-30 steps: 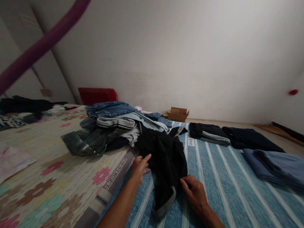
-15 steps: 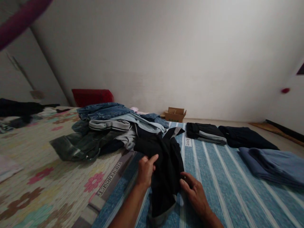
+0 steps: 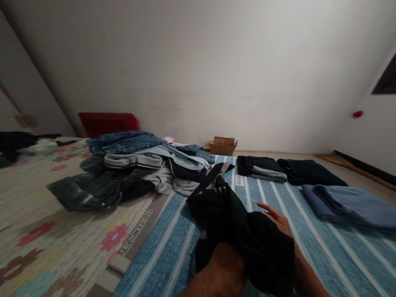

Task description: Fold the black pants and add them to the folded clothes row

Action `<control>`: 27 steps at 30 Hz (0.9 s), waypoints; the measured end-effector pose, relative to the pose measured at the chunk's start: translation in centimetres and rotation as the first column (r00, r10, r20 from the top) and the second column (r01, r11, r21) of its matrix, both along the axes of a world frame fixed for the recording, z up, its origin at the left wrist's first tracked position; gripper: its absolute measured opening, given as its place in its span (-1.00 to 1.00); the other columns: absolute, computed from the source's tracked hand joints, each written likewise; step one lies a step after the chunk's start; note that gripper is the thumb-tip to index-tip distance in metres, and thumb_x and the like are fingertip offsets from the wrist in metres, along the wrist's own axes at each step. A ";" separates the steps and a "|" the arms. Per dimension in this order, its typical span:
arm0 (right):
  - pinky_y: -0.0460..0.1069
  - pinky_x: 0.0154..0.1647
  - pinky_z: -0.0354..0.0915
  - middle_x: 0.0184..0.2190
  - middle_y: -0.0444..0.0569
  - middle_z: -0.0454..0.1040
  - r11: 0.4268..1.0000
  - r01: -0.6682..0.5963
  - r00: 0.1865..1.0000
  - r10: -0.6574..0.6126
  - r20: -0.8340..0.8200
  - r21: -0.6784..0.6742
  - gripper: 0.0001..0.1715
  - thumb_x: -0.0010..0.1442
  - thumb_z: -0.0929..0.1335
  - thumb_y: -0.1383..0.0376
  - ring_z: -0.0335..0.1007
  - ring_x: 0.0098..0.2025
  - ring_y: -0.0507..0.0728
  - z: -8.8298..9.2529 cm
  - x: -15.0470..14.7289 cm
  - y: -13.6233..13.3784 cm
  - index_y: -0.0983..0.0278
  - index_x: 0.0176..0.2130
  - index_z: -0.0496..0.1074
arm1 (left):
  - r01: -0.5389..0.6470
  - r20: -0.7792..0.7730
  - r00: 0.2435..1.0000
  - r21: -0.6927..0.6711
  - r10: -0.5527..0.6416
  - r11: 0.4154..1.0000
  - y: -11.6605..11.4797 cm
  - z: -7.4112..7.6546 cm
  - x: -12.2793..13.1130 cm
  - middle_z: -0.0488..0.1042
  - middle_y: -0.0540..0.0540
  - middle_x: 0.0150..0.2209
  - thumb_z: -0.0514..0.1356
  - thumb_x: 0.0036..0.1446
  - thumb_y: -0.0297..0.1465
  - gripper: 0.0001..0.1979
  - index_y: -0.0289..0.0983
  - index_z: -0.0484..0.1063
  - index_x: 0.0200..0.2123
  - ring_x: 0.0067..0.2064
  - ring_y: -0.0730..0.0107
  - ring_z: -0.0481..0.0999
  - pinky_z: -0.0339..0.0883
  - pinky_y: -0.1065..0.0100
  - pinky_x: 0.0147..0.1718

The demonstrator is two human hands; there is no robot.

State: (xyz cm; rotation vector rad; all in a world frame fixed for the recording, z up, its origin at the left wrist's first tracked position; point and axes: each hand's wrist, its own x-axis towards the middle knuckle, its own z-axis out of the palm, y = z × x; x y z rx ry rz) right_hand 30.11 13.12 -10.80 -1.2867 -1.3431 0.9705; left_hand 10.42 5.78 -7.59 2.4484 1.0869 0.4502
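one black garment [image 3: 266, 247] lies bunched over one blue striped sheet [image 3: 167, 239], near three folded bundles [image 3: 355, 204], one clothes heap [image 3: 126, 142] and one cardboard box [image 3: 223, 147]. the left hand's [image 3: 227, 264] fingers are buried in cloth, grip impossible to tell; the right hand's [image 3: 276, 218] stretch open beyond it. half a second ago the garment hung straighter.

We read "THE FORSET" on long grey-brown cloth band [image 3: 156, 202] left of blue-and-white striped sheet [image 3: 154, 247]; "love" on white rectangular patch [image 3: 239, 180] at sheet's far end. Green marks on brown cardboard box [image 3: 222, 149] beyond sheet, illegible.
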 end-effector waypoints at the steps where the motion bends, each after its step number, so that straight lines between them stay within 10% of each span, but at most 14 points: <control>1: -0.03 -0.59 0.24 -0.55 -0.03 0.45 0.999 -0.016 0.996 0.012 -0.086 -0.051 -0.25 -0.03 0.35 -0.11 0.34 -0.58 0.11 0.3 0.5 0.0 0.38 -0.04 0.43 | 0.023 -0.027 0.999 -0.004 -0.023 1.000 -0.2 -0.1 0.1 0.51 -0.12 -0.08 0.11 0.05 -0.45 -0.63 -0.09 0.41 -0.05 -0.06 0.08 0.47 0.33 0.21 -0.13; 4: -0.01 -0.38 0.32 -0.45 0.00 0.49 0.991 -0.078 0.977 0.055 -0.207 -0.107 -0.30 -0.02 0.38 -0.09 0.40 -0.43 0.13 2.1 1.8 -0.6 0.36 -0.05 0.43 | 0.059 -0.127 0.990 -0.038 -0.063 0.998 -0.6 -0.4 0.1 0.55 -0.19 -0.23 0.15 -0.05 -0.47 -0.69 -0.18 0.46 -0.17 -0.23 0.06 0.52 0.37 0.20 -0.27; 9: 0.08 -0.10 0.30 -0.13 0.11 0.47 0.949 -0.262 0.960 0.275 0.054 -0.173 -0.33 0.01 0.40 -0.04 0.38 -0.08 0.26 5.4 2.8 -2.7 0.27 0.03 0.41 | 0.056 -0.280 0.957 -0.080 -0.076 0.995 -0.5 -0.9 0.6 0.54 -0.23 -0.29 0.12 0.00 -0.43 -0.81 -0.29 0.45 -0.28 -0.31 0.08 0.54 0.38 0.20 -0.34; 15: 0.11 -0.02 0.25 0.01 0.05 0.39 0.896 -0.430 0.874 0.444 0.200 -0.110 -0.21 -0.06 0.46 0.07 0.32 -0.01 0.29 5.2 2.1 -3.9 0.16 0.13 0.30 | 0.048 -0.160 0.985 -0.136 -0.070 0.990 -0.8 1.3 -0.5 0.53 -0.10 -0.33 0.13 0.06 -0.38 -0.88 -0.24 0.43 -0.32 -0.32 0.23 0.51 0.28 0.34 -0.37; 21: -0.03 -0.36 0.29 -0.34 -0.08 0.53 0.930 -0.314 0.880 0.361 0.307 -0.193 -0.48 -0.16 0.46 0.22 0.42 -0.34 0.18 2.2 2.4 -2.9 0.20 -0.12 0.49 | -0.267 -0.115 0.961 -0.162 0.251 0.950 -0.8 3.7 -5.2 0.46 -0.02 -0.41 0.13 0.02 -0.40 -0.89 -0.21 0.42 -0.33 -0.38 0.34 0.41 0.13 0.38 -0.40; 27: -0.09 -0.53 0.19 -0.48 -0.13 0.52 0.956 -0.189 0.918 0.253 0.304 -0.224 -0.64 -0.21 0.42 0.29 0.38 -0.48 0.11 0.7 2.4 -1.7 0.23 -0.29 0.52 | -0.636 -0.064 0.768 -0.205 0.638 0.744 -0.2 2.5 -9.8 0.42 0.01 -0.54 0.25 -0.12 -0.20 -0.75 -0.19 0.44 -0.35 -0.43 0.25 0.42 0.09 0.37 -0.46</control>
